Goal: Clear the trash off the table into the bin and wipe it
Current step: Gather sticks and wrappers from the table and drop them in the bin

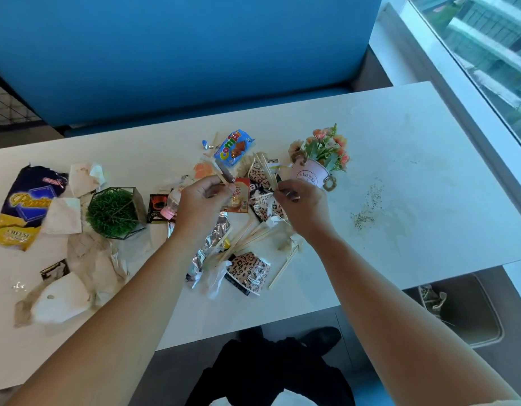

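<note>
1. The thin pale wooden sticks (247,237) and crumpled wrappers (247,272) lie heaped midway along the white tabletop (400,159); the grey bin (473,312) stands on the floor past its near-right edge.
2. The left hand (200,200) has its grip curled round one stick; the right hand (303,203) pinches a few more.
3. Likely trouble: sticks slipping from that light pinch, or an arm tipping the pink flower pot (309,174) just beside.

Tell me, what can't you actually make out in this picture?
Head view only.
The bin: partly hidden by the table edge; contents unclear.
The thin piece in the left hand: blurred, stick or wrapper unclear.
The small piece in the right hand: fingers cover it.
The dark specks: too small to identify.
</note>
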{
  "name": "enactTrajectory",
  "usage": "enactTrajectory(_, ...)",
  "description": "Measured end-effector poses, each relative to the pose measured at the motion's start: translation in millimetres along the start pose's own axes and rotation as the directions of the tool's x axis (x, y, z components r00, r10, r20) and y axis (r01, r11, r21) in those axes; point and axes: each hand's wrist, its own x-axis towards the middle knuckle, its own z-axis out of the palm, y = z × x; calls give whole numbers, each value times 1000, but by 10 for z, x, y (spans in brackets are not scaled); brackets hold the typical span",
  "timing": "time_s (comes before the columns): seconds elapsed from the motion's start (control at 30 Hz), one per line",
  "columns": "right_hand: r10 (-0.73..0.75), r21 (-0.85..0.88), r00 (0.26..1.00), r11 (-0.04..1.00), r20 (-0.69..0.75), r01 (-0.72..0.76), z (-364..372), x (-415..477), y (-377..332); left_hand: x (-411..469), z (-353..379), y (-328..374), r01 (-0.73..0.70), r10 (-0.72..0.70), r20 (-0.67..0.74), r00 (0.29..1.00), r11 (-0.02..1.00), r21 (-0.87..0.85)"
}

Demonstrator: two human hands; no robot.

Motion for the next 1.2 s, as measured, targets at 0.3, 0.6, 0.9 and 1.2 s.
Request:
enactTrajectory(0.3, 68, 146, 985, 988, -161, -44, -565, 100, -55, -48, 503, 147, -45, 38, 97, 995, 996, 71)
enactTrajectory(0.6, 146, 212, 956, 973, -256, -92, -1412, 46, 235, -163, 1357, 385, -115, 87, 173, 981, 981, 158)
enactTrajectory(0.9, 270, 206, 903, 956, -334, -210, -2430, -302, 1014, -368, 2621, 336, -145, 59, 346, 936, 963, 227)
enactTrajectory(1.2, 444, 270, 775, 895, -449, -356, -3206, -1023, 2000, -899, 4070, 32, -189, -38, 521, 853, 908, 375)
